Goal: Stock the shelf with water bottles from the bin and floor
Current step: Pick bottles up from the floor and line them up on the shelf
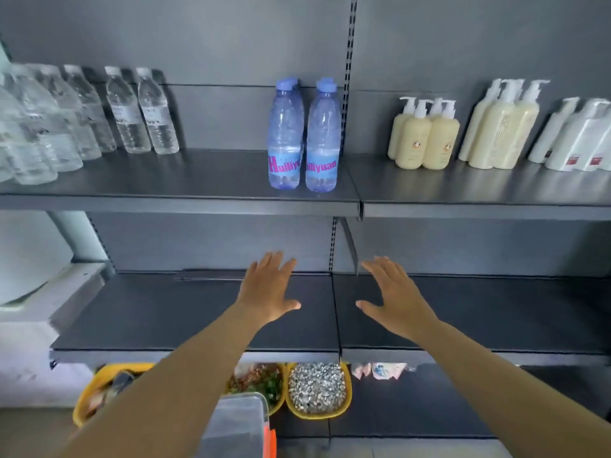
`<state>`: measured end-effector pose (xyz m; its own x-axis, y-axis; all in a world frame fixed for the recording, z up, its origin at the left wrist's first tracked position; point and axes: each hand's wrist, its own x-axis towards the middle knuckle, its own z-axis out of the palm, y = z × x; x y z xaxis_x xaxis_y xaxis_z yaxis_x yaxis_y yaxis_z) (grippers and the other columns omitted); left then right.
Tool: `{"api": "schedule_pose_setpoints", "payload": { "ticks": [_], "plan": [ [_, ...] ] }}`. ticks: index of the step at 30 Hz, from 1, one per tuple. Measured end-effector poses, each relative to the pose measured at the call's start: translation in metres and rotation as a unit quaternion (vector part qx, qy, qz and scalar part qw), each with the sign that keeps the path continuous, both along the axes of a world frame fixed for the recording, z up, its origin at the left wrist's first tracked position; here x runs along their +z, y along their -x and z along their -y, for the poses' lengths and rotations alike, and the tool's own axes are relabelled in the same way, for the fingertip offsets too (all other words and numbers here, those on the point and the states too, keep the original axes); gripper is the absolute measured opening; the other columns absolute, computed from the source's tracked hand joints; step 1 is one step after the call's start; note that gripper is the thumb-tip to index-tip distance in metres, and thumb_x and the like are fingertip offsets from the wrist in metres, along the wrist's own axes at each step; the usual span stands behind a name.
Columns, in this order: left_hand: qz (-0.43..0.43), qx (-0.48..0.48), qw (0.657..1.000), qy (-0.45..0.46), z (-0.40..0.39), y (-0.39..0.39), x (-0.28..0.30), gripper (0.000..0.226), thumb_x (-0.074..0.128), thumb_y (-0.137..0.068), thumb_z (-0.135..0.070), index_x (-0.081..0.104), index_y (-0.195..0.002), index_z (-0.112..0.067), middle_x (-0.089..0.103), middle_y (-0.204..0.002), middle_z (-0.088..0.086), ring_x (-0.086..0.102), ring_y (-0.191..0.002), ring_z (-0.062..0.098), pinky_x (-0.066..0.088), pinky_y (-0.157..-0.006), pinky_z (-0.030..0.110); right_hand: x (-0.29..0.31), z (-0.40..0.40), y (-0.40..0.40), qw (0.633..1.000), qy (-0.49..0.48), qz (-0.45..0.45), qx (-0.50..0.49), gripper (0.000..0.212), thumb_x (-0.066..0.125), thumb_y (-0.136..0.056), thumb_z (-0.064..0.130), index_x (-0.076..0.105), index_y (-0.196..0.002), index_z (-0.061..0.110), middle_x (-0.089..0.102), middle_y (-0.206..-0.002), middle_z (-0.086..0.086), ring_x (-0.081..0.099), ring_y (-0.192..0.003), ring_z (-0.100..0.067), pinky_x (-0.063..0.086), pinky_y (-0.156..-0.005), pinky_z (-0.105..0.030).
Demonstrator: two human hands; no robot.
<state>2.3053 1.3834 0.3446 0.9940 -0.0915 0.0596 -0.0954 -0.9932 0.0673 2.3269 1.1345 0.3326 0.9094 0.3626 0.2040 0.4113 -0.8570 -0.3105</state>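
Note:
Several blue water bottles [304, 137] with pink-lettered labels stand in two short rows near the right end of the upper left shelf [185, 201]. Several clear water bottles [66, 120] stand at that shelf's left end. My left hand [269, 287] and my right hand [395, 294] are stretched out side by side in front of the bare lower shelf [165, 325], fingers straight and spread, palms down, holding nothing. A clear plastic bin [238, 424] with an orange latch sits low in front of me, partly hidden by my left forearm.
Cream pump bottles [426, 140] and white pump bottles [575, 137] fill the upper right shelf. Yellow baskets [317, 388] with small goods sit on the bottom shelf. A shelf upright [347, 94] divides the two bays. White objects [36, 292] stand at the left.

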Motion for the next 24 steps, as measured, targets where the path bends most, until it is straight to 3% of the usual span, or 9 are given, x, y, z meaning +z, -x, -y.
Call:
{"api": "schedule_pose_setpoints", "payload": {
  "ticks": [5,8,10,14,19,24],
  "plan": [
    [-0.085,0.038,0.996,0.008,0.039,0.066,-0.083,0.089,0.061,-0.083,-0.051,0.008,-0.15,-0.022,0.002,-0.158,0.006,-0.001,-0.146,0.024,0.011,-0.117,0.041,-0.08,0.038,0.054,0.996,0.015,-0.084,0.006,0.074,0.059,-0.086,0.045,0.021,-0.147,0.028,0.012,-0.158,0.001,0.006,-0.146,-0.022,0.017,-0.117,-0.042],
    [-0.128,0.075,0.988,0.051,0.058,0.118,-0.145,0.091,0.064,-0.079,-0.051,0.014,-0.149,-0.022,0.008,-0.157,0.006,0.005,-0.146,0.024,0.015,-0.116,0.039,-0.131,0.06,0.095,0.991,0.019,-0.134,-0.003,0.073,0.063,-0.084,0.045,0.028,-0.144,0.025,0.021,-0.155,0.0,0.015,-0.144,-0.02,0.022,-0.114,-0.037],
    [-0.169,0.11,0.975,0.088,0.065,0.155,-0.184,0.092,0.064,-0.079,-0.052,0.011,-0.149,-0.023,0.006,-0.158,0.006,0.005,-0.146,0.023,0.016,-0.115,0.038,-0.164,0.073,0.119,0.984,0.0,-0.176,-0.017,0.076,0.064,-0.08,0.048,0.03,-0.144,0.025,0.026,-0.152,-0.001,0.021,-0.142,-0.021,0.028,-0.112,-0.041],
    [-0.234,0.153,0.954,0.109,0.071,0.217,-0.251,0.091,0.061,-0.08,-0.054,0.01,-0.15,-0.023,0.005,-0.158,0.006,0.006,-0.146,0.024,0.017,-0.115,0.037,-0.22,0.087,0.154,0.965,0.024,-0.255,-0.06,0.077,0.059,-0.086,0.046,0.02,-0.148,0.026,0.013,-0.158,-0.002,0.008,-0.146,-0.021,0.017,-0.116,-0.041],
    [-0.266,0.179,0.937,0.142,0.076,0.276,-0.322,0.091,0.066,-0.076,-0.054,0.017,-0.147,-0.026,0.015,-0.155,0.002,0.014,-0.144,0.021,0.025,-0.112,0.035,-0.284,0.089,0.19,0.957,0.036,-0.28,-0.063,0.076,0.062,-0.084,0.045,0.025,-0.146,0.021,0.022,-0.154,-0.005,0.017,-0.143,-0.022,0.025,-0.114,-0.041],
    [-0.328,0.203,0.909,0.159,0.084,0.317,-0.401,0.091,0.058,-0.081,-0.056,0.005,-0.15,-0.027,-0.001,-0.159,0.002,0.002,-0.146,0.02,0.014,-0.116,0.035,-0.352,0.089,0.213,0.95,0.031,-0.309,-0.044,0.076,0.066,-0.082,0.04,0.028,-0.145,0.02,0.026,-0.152,-0.004,0.021,-0.14,-0.021,0.027,-0.113,-0.04]
  ]
}}
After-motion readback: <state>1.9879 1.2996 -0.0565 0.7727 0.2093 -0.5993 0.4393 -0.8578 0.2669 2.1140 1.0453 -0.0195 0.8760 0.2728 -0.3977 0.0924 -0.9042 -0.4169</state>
